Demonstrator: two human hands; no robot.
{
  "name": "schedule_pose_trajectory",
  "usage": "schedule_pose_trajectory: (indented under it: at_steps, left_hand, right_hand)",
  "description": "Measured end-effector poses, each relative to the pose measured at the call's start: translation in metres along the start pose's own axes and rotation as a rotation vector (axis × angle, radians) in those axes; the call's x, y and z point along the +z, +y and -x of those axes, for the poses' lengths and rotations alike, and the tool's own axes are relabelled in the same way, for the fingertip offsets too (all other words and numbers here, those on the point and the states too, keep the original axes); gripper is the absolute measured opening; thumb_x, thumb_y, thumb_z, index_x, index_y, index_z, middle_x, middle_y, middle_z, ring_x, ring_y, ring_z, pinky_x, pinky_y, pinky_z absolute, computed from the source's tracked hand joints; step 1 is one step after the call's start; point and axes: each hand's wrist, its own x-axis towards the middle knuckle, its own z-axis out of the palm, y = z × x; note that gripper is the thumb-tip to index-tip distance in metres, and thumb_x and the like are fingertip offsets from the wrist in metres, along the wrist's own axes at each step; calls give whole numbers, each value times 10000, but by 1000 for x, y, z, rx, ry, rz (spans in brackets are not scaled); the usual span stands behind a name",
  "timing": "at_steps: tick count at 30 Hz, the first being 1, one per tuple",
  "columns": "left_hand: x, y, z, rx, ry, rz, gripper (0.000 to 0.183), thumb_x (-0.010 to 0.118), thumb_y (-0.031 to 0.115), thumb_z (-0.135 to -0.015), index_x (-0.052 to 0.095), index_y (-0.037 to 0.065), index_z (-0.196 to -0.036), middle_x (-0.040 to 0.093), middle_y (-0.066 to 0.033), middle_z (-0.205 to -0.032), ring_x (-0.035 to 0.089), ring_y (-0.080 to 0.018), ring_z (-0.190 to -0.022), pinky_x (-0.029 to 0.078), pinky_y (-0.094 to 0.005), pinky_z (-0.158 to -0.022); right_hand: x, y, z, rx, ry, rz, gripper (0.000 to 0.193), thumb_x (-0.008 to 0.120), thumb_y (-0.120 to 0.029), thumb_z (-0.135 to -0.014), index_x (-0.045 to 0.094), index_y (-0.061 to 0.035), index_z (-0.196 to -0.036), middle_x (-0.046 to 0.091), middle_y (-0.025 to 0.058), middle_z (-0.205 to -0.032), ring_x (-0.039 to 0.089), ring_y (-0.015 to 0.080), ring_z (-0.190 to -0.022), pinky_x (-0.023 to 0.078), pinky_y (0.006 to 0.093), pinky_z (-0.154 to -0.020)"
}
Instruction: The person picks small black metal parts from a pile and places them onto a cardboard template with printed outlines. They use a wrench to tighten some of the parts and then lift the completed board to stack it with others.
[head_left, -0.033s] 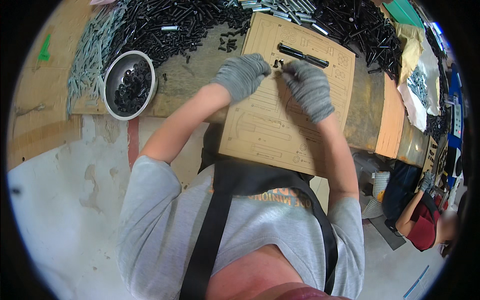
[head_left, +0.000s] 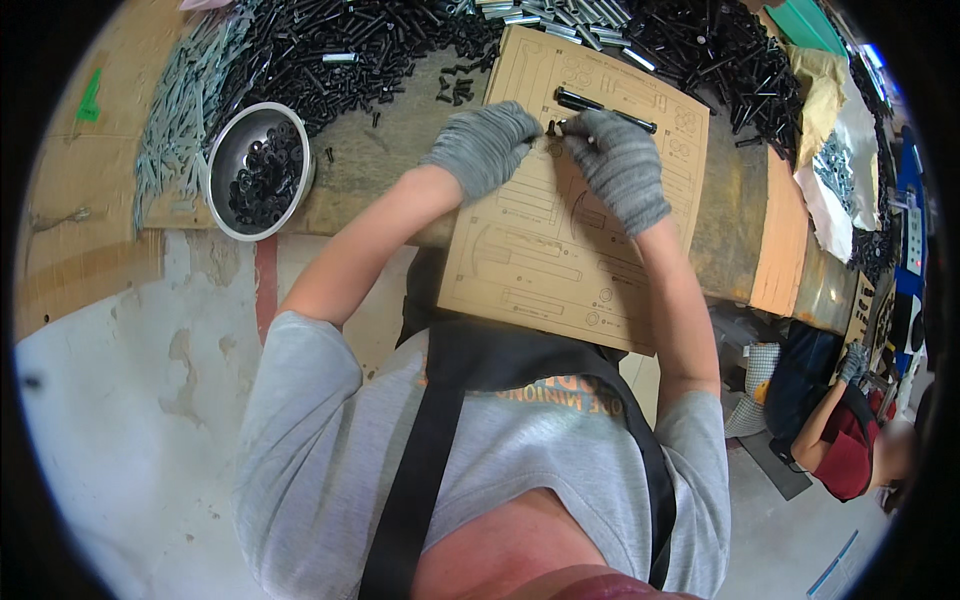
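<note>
My left hand [head_left: 485, 150], in a grey knit glove, is over the upper left part of a printed cardboard sheet [head_left: 510, 290]. Its fingers are drawn together, and whatever they hold is hidden. My right hand [head_left: 618, 175], gloved alike, is closed in a pinch just to the right, with its fingertips too small to read. Between the two hands stand small black bolts [head_left: 551, 128] on the board. Long black rod-like pieces [head_left: 630, 121] lie behind the right hand, partly covered by it. Line drawings of hardware and tools cover the board.
A metal bowl [head_left: 215, 190] of black fittings stands at the left. Heaps of black bolts [head_left: 340, 90], grey strips [head_left: 185, 110] and silver tubes [head_left: 590, 22] line the back. A torn bag [head_left: 835, 180] of small parts lies right. A person in a red top [head_left: 845, 455] works beyond.
My right hand has shifted slightly up, now covering more of the long black pieces. The left hand has risen a little.
</note>
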Motion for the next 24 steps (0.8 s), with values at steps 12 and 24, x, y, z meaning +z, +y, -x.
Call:
schedule_pose_trajectory:
  at_steps: [12, 24]
  left_hand:
    - [3, 3, -19, -180, 0, -52, 279, 617, 345, -830, 689, 123, -984, 645, -87, -993, 616, -274, -951, 481, -384, -843]
    - [0, 10, -47, -162, -168, 158, 330, 657, 256, -794, 648, 103, -1086, 669, -112, -975, 628, -282, -937, 484, -372, -856]
  right_hand:
    - [-1, -1, -39, -71, -203, 316, 172, 591, -217, -850, 678, -145, -980, 640, 90, -918, 632, 273, -865, 510, 400, -745]
    - [8, 18, -19, 73, -85, 190, 184, 628, -263, -838, 693, -151, -969, 666, 82, -873, 637, 280, -816, 506, 391, -730]
